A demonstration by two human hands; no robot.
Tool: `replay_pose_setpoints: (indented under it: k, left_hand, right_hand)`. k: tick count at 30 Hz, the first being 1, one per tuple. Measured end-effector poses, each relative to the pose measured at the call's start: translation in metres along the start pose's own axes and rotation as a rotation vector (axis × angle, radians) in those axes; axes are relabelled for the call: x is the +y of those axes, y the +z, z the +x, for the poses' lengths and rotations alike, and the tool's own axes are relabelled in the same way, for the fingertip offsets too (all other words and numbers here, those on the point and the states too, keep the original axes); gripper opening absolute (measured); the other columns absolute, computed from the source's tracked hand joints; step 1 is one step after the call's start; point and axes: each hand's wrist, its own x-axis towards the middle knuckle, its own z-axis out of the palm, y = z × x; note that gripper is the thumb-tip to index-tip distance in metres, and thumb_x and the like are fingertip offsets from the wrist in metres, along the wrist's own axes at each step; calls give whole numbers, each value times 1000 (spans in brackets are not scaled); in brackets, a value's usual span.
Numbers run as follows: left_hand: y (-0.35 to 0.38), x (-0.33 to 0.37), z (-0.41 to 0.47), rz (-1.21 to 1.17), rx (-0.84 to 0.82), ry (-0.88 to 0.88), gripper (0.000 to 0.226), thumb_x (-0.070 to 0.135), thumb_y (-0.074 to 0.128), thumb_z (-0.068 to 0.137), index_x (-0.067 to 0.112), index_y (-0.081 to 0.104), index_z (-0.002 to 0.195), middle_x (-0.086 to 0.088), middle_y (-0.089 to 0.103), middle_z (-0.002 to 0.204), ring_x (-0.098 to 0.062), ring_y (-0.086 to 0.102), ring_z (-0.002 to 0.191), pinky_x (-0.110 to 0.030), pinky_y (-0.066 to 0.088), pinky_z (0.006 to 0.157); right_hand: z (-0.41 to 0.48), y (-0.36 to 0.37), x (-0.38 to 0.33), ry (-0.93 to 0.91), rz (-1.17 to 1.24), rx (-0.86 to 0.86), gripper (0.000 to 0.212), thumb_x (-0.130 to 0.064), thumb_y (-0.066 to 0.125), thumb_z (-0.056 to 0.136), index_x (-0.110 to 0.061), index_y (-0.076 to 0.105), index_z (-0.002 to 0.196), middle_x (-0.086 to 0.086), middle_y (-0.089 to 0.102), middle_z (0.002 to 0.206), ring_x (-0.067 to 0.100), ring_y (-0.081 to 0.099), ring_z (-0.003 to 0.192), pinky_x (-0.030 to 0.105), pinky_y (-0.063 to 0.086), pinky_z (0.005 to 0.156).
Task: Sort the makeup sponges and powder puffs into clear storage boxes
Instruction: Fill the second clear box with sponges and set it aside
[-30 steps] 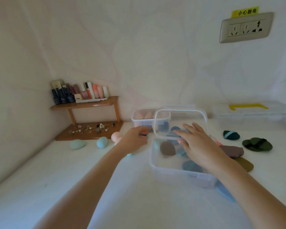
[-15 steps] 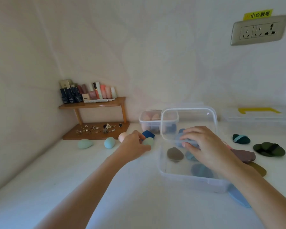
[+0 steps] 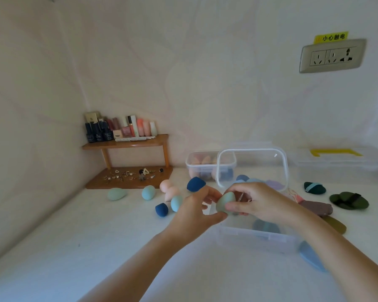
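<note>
Over the clear box (image 3: pixel 255 238), a sage-green egg-shaped sponge (image 3: pixel 225 201), pinched by left hand (image 3: pixel 194 214) and right hand (image 3: pixel 262 203).

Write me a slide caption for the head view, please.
Left hand and right hand hold a green sponge by the clear box.

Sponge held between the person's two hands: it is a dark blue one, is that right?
Not quite. The sponge is held between the left hand and the right hand, but it is pale green, not dark blue. The head view shows this.
</note>
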Motion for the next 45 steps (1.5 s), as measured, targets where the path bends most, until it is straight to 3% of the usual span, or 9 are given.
replay_pose_setpoints:
  k: [6, 11, 15, 22, 27, 32, 36, 39, 45]
  left_hand:
    - [-3, 2, -20, 57, 36, -81, 33, 28, 66, 84, 36, 46, 108, 22, 50, 98, -7, 56, 89, -17, 52, 78]
    - [-10, -2, -44, 48, 73, -135, 41, 17, 63, 83, 36, 42, 114, 23, 44, 101, -7, 54, 87, -16, 50, 75]
    - [-22, -4, -63, 40, 94, -144, 45, 12, 64, 80, 36, 43, 112, 20, 44, 103, -5, 52, 84, -15, 48, 69]
    - [-52, -17, -80, -194, -15, -435, 66, 14, 66, 79, 24, 36, 138, 12, 49, 118, -5, 63, 88, -25, 51, 83]
    - [-54, -19, -82, -312, -171, -398, 23, 13, 57, 85, 33, 64, 94, 0, 67, 110, -24, 66, 97, -36, 54, 89]
    - [-53, -23, -76, -326, -202, -376, 21, 23, 60, 89, 30, 57, 109, 8, 64, 110, -20, 65, 99, -29, 56, 85]
    - [-67, -20, -64, -325, -337, -400, 23, 45, 51, 90, 29, 60, 104, 12, 65, 102, -16, 69, 83, -24, 56, 76]
    - [-81, -33, -29, -162, -167, -506, 39, 40, 45, 95, 9, 67, 101, -4, 70, 94, -16, 64, 71, -28, 56, 73]
    - [-82, -76, 32, 333, 77, -250, 20, 21, 64, 85, 18, 66, 105, 2, 65, 103, -9, 58, 86, -19, 44, 71]
  right_hand:
    - [6, 3, -18, 118, -233, 66, 27, -52, 74, 69, -40, 63, 91, -14, 64, 91, 4, 61, 84, 29, 53, 76]
    - [10, 20, -44, 19, -334, -10, 18, -19, 69, 82, -21, 64, 99, -5, 67, 93, 12, 61, 86, 15, 38, 56]
    - [14, 45, -59, -75, -370, -56, 15, -6, 63, 82, -13, 66, 95, 4, 67, 92, 20, 62, 85, 30, 51, 75]
    - [16, 68, -74, -63, -230, -142, 13, -9, 70, 76, -18, 64, 84, -1, 65, 85, 20, 62, 82, 31, 51, 75]
    - [16, 73, -77, -71, -352, -78, 12, -8, 67, 78, -14, 61, 87, 0, 57, 78, 18, 53, 73, 28, 41, 66]
    - [20, 73, -70, -241, -663, 167, 42, -15, 77, 74, -15, 50, 106, 1, 49, 107, 19, 50, 91, 27, 41, 66]
    - [24, 69, -65, -183, -604, 76, 50, -34, 77, 76, -15, 55, 117, 0, 50, 116, 20, 54, 102, 29, 45, 79]
    - [27, 69, -66, -144, -584, 46, 54, -35, 77, 74, -14, 57, 118, 0, 51, 117, 22, 54, 105, 35, 47, 81]
    - [29, 71, -67, -116, -553, 13, 49, -32, 77, 73, -12, 57, 113, 0, 49, 111, 22, 51, 101, 42, 47, 81]
